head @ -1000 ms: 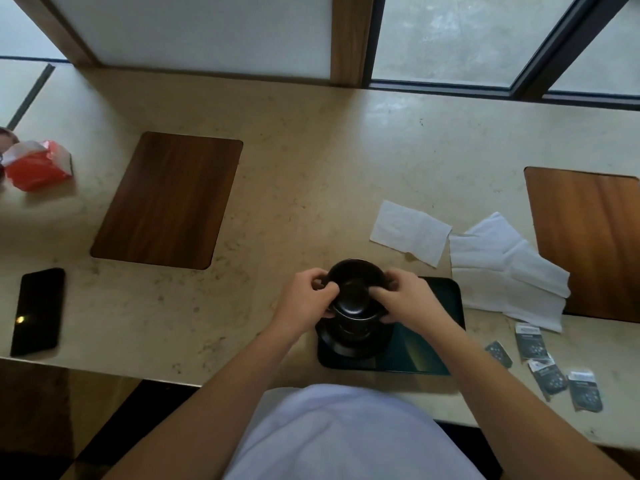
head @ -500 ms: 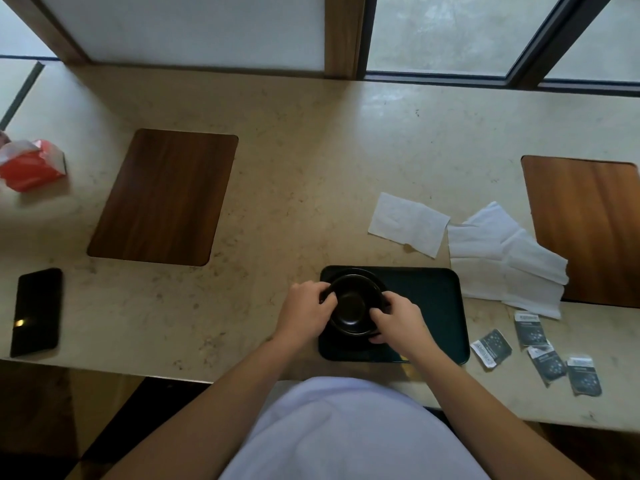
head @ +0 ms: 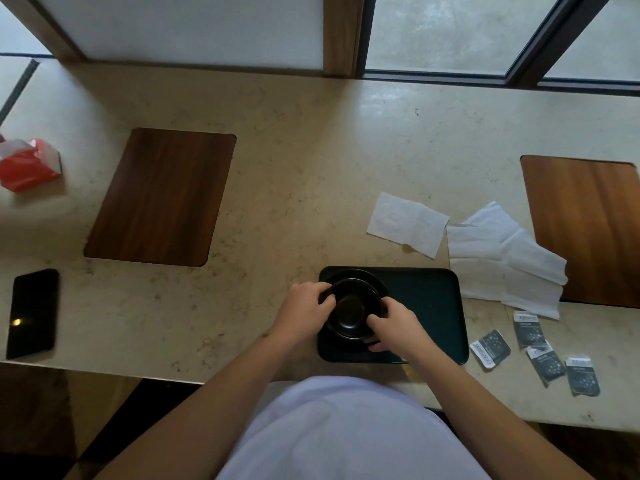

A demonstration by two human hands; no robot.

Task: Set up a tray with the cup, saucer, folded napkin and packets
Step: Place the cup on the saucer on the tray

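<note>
A dark rectangular tray [head: 426, 306] lies near the counter's front edge. On its left half stands a black cup [head: 351, 310] over a black saucer [head: 372, 282], whose rim shows behind the cup. My left hand [head: 304, 306] grips the cup's left side and my right hand [head: 394, 327] grips its right side, fingers reaching down by the saucer's edge. A folded white napkin [head: 405, 223] lies beyond the tray. Several dark packets [head: 535, 348] lie right of the tray.
Loose unfolded napkins [head: 505, 261] spread at the right, partly over a wooden mat [head: 588, 223]. Another wooden mat [head: 162, 195] lies at the left, with a black phone [head: 33, 311] near the front edge and a red tissue pack [head: 27, 164] farther back.
The cup and saucer have come down and forward onto the tray's left half with both hands still on them. The view has shifted slightly.
</note>
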